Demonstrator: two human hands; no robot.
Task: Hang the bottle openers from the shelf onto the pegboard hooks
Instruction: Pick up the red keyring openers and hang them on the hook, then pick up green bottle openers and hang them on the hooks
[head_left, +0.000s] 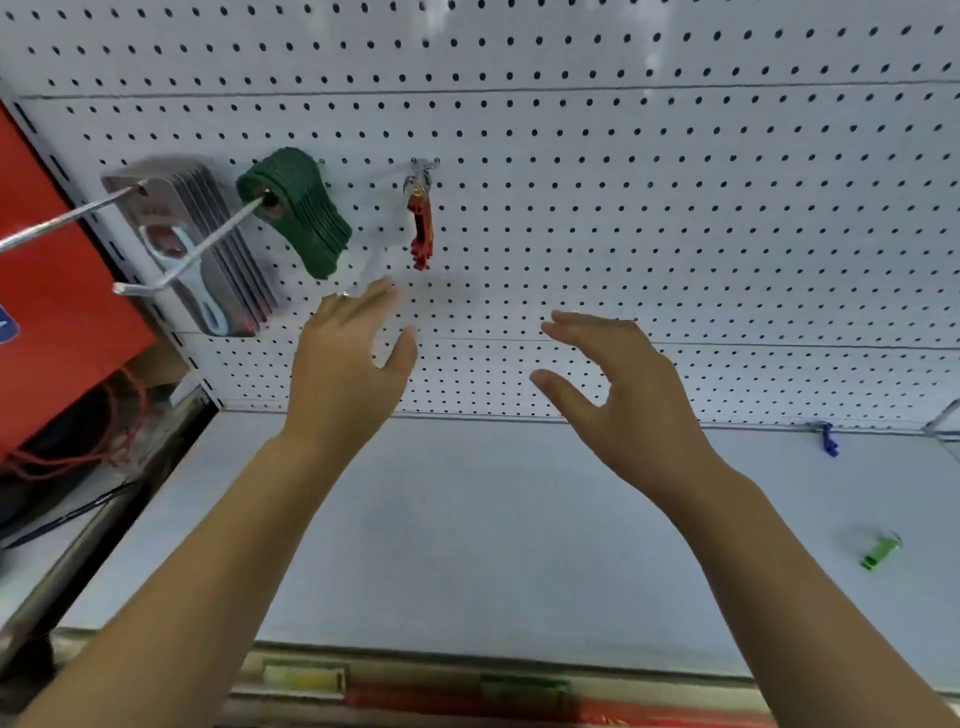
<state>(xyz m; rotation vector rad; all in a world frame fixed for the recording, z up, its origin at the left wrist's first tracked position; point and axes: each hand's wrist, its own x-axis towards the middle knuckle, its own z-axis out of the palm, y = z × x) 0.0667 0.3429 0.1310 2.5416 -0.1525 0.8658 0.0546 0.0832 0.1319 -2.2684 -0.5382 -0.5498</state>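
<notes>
A red bottle opener (421, 228) hangs by its ring from a short hook (425, 167) on the white pegboard (675, 208). My left hand (348, 364) is raised just below and left of it, fingers straight, holding nothing. Further right, my right hand (618, 384) hovers in front of the board with relaxed, slightly bent fingers, also empty. On the grey shelf (467, 545) a green bottle opener (880, 552) lies at the right, and a blue bottle opener (828, 439) lies at the back edge against the board.
Two long metal hooks stick out at the left: one (62, 218) carries carded peelers (197, 249), the other (197, 249) holds a stack of green pads (296, 213). A red panel (52, 270) and red cords (104, 431) stand beyond the shelf's left post.
</notes>
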